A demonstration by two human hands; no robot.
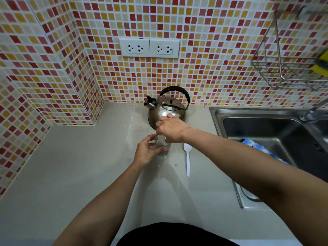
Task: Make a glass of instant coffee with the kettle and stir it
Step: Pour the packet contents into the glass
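Note:
A clear glass [163,151] stands on the grey counter [79,166] in front of a steel kettle [166,110] with a black handle. My left hand [147,151] wraps around the glass from the left. My right hand [171,129] hovers over the glass's mouth with its fingers pinched together; whatever it pinches is too small to make out. A white plastic spoon [187,159] lies on the counter just right of the glass, bowl pointing away from me.
A steel sink [266,125] lies to the right, with a blue and white cloth [255,146] inside and a tap [312,112] at its back. A wire rack [287,68] with a yellow sponge hangs on the tiled wall. Two double sockets [149,47] sit above the kettle.

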